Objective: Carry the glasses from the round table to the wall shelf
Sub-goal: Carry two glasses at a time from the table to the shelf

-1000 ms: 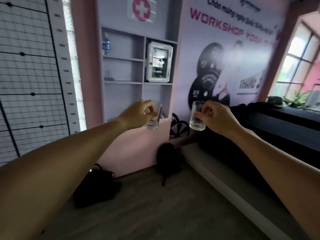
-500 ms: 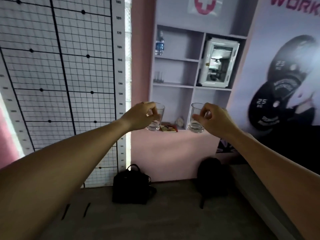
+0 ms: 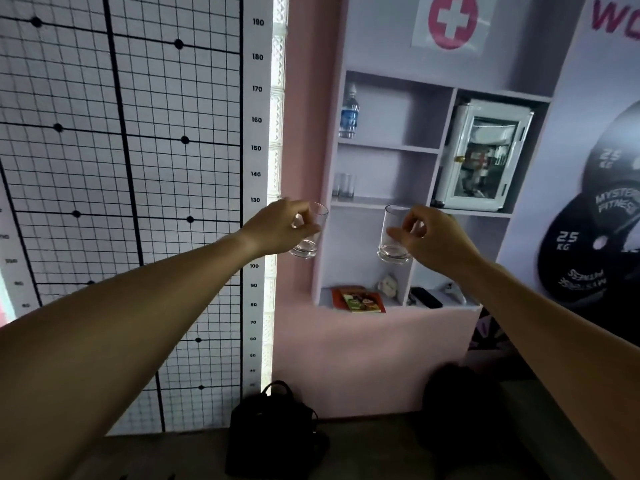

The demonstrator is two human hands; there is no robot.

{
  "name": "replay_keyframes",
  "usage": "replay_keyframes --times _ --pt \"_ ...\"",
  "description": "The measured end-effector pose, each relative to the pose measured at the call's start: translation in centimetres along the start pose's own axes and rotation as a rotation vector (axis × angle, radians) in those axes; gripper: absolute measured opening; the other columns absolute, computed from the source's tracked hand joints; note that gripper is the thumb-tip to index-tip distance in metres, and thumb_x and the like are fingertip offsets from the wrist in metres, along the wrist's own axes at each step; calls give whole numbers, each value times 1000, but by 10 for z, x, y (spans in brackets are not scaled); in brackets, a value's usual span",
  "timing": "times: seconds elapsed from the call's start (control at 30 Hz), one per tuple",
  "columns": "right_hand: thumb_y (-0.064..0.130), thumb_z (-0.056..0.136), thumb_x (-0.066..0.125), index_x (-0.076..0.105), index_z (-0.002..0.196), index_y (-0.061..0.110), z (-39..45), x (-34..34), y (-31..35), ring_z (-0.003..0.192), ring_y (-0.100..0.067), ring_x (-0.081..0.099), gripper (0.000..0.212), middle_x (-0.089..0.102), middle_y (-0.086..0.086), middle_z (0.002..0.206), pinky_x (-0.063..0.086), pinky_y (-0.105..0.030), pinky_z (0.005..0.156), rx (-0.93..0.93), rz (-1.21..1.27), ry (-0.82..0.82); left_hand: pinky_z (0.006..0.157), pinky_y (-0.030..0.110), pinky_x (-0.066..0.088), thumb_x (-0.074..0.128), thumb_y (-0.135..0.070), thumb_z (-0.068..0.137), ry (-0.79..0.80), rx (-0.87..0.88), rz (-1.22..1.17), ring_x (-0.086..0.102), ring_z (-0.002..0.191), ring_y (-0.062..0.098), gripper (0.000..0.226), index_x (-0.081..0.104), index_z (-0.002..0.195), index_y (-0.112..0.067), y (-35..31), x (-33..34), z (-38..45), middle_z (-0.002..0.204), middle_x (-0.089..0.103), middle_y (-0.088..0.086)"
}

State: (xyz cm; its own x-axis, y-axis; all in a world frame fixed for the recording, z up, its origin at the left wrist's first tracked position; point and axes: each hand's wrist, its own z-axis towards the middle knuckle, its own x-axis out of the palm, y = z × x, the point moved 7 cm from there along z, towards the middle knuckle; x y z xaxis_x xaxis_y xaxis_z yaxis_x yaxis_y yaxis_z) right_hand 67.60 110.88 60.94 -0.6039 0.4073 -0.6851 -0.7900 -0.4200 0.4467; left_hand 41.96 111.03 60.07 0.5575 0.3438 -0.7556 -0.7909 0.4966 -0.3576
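My left hand (image 3: 280, 228) grips a clear drinking glass (image 3: 309, 237) by its side, held upright in the air. My right hand (image 3: 434, 239) holds a second clear glass (image 3: 391, 237) the same way, at the same height. Both glasses hang in front of the pale wall shelf (image 3: 388, 204), level with its lower compartments and short of it. Two more clear glasses (image 3: 343, 185) stand on the middle left shelf board. The round table is out of view.
A water bottle (image 3: 349, 114) stands on the top left shelf. A white glass-door cabinet (image 3: 485, 154) fills the right compartment. A red booklet (image 3: 358, 299) and small items lie on the bottom board. Black bags (image 3: 273, 431) sit on the floor below. A height chart (image 3: 256, 174) covers the left wall.
The view has swung left and closed in on the shelf, which now looks larger and nearer. Both hands still hold their glasses out front at the same height.
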Motion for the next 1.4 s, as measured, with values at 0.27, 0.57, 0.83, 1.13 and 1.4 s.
replay_keyframes --times 0.27,0.57,0.83,1.13,1.4 --pt "39 85 74 55 75 23 55 25 -52 79 -23 58 27 61 -1 81 41 -29 69 -8 14 5 78 32 44 66 -33 90 43 38 9 57 90 16 16 58 85 -20 19 48 69 97 61 2" --pt "37 86 73 59 77 15 132 15 -169 80 -25 61 28 63 -1 80 51 -37 72 -16 30 -16 73 28 44 65 -32 91 33 30 2 56 88 15 19 61 88 -13 1 132 180 90 59 -4" --pt "42 84 73 61 80 19 220 2 -268 79 -15 62 27 65 11 81 51 -31 68 -20 53 -21 78 33 47 65 -41 88 -39 -36 39 60 87 20 18 58 81 -26 -7 194 282 94 64 0" --pt "44 85 71 57 79 24 290 46 -287 79 -19 59 25 59 8 81 48 -30 66 -113 73 40 70 28 40 64 -42 88 -167 -130 130 60 84 17 20 60 77 -26 37 208 337 88 65 -6" --pt "47 83 73 64 82 23 356 109 -266 80 -17 62 26 63 6 85 54 -33 68 -181 114 85 75 33 51 68 -43 84 -212 -151 162 64 85 16 20 66 76 -26 100 205 379 91 72 -6"
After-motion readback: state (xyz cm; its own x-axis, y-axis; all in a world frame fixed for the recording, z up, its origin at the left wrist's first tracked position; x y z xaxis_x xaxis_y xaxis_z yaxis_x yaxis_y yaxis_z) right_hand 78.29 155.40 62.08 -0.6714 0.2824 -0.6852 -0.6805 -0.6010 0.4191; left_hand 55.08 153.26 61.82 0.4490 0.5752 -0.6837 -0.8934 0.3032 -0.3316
